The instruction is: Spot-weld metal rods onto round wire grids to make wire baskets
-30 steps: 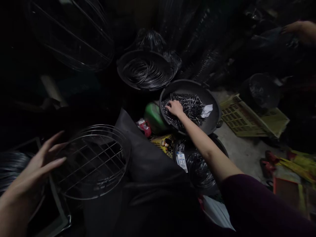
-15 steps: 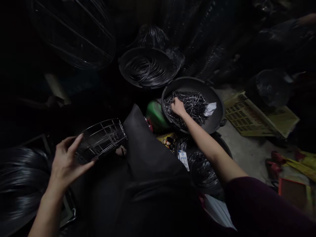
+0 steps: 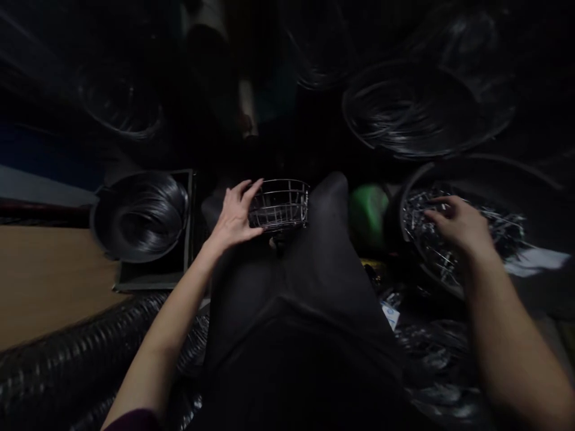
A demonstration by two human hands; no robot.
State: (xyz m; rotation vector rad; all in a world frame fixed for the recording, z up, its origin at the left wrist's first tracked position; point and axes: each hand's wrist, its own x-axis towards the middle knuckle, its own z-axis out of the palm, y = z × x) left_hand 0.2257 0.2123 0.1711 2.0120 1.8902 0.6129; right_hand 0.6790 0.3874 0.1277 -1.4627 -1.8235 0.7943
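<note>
A round wire basket of thin metal wires stands between my knees. My left hand grips its left side, the fingers over the top rim and the thumb at the bottom. On the right, my right hand hovers over a black basin heaped with short metal wire pieces. Its thumb and fingers come close together in a pinch. Blur and dim light hide what lies between them.
A black tub with coiled wire sits at left, beside a tan board. Further back stands another basin with wire coils. A green container is right of my knee, and white paper lies in the wire-piece basin.
The view has swung left, bringing the wire basket to the middle. My right hand has lifted off the heap of wire pieces. My left hand keeps its grip on the basket.
</note>
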